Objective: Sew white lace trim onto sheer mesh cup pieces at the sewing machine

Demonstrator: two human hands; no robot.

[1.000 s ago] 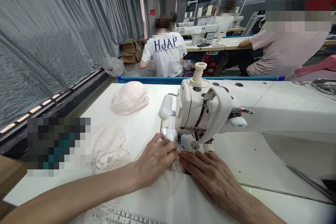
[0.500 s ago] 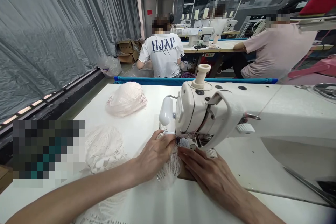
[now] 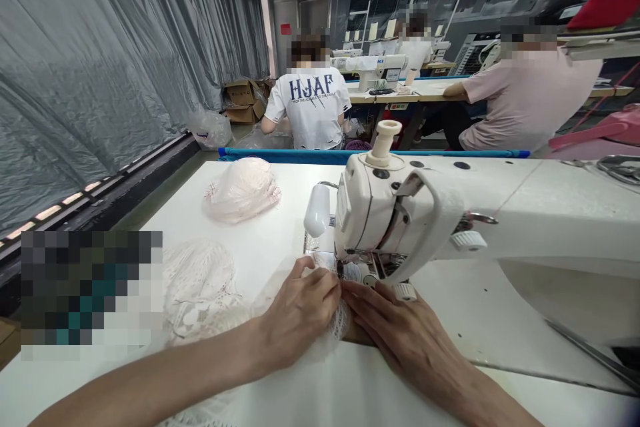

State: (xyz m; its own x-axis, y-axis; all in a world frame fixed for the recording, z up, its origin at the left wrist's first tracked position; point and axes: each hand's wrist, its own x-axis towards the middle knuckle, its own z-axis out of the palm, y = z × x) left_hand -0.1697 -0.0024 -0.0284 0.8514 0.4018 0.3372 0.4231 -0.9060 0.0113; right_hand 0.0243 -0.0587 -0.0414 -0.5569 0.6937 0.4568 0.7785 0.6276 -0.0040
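Note:
A white sewing machine (image 3: pixel 395 207) fills the right half of the view, its needle area low at the left end of the head. Just left of the presser foot, my left hand (image 3: pixel 307 303) is closed, fingers curled and pinching white lace fabric (image 3: pixel 341 321). My right hand (image 3: pixel 395 320) lies on the machine bed with fingers extended, fingertips touching the lace by the needle and close to my left fingertips. More white lace (image 3: pixel 203 287) is heaped on the table left of my left forearm. The stitch point itself is hidden by my fingers.
A pale pink lace bundle (image 3: pixel 243 190) rests at the table's far left. Scissors (image 3: pixel 590 350) lie on the machine bed at right. A white lamp (image 3: pixel 317 211) stands beside the machine head. Ahead, people sit at other machines beyond a blue bar (image 3: pixel 290 155).
My left hand has shifted slightly down and right, its fingers curling more tightly near the right fingertips. Less lace shows between the hands. My right hand stays nearly in place.

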